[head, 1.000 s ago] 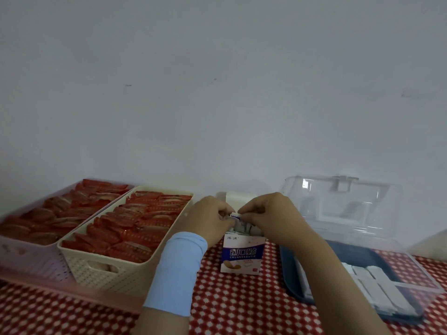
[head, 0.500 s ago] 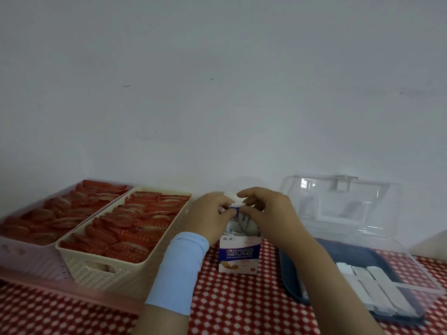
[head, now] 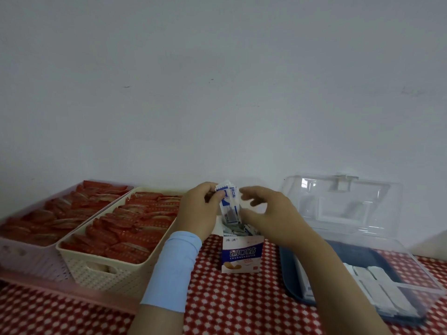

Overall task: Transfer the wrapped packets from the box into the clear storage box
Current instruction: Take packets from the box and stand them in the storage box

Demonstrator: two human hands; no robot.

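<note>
On the far left a pink basket (head: 26,259) is sitting on the red and white dotted cloth (head: 229,308), and a cream basket (head: 108,272) is sitting right beside it. Both are holding red packets (head: 135,228). Next, the left hand (head: 200,211), with a light blue sleeve (head: 173,267) on its arm, is gripping a bunch of blue and white wrapped packets (head: 229,204) and holding them up just above the open box (head: 242,258). More packets are poking out of the box top. The right hand (head: 271,213) is hanging wide and loose just beside the bunch, gripping nothing. On the right the clear storage box (head: 291,274) is standing with its lid (head: 343,204) tipped up, and white packets (head: 377,284) are lying flat inside.
</note>
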